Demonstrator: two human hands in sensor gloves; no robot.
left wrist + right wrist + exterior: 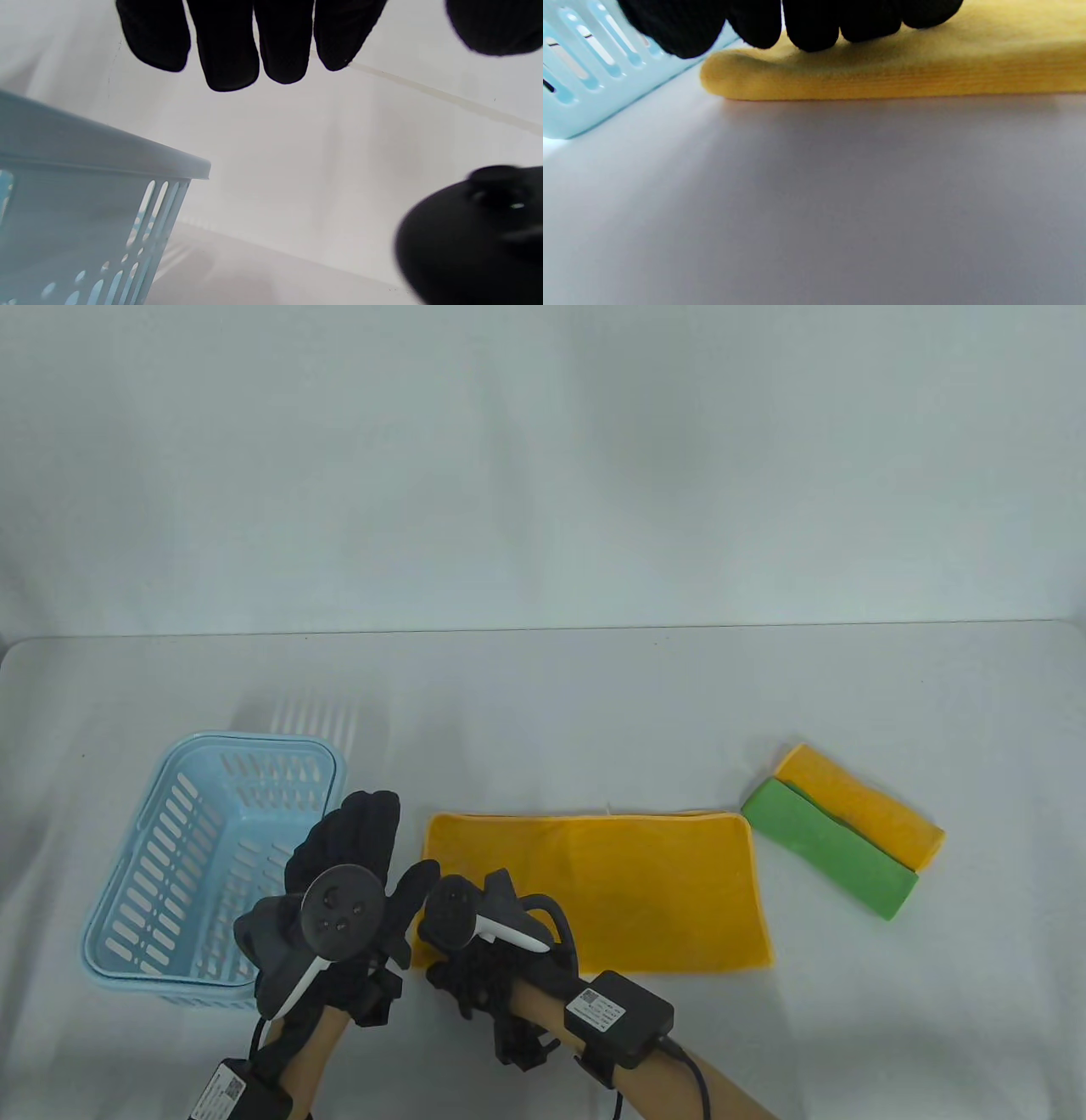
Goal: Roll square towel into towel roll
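Gloved hands (407, 916) low, grey table (543, 712) (matte), white backdrop (543, 458)

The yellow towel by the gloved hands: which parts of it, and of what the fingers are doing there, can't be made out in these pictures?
- Table view: the yellow towel has its near left corner hidden under the right hand and its tracker.
- Right wrist view: the fingers are cut off by the top edge, so whether they grip or just rest on the towel is unclear.
- Left wrist view: no towel shows, only the left hand and the blue basket.
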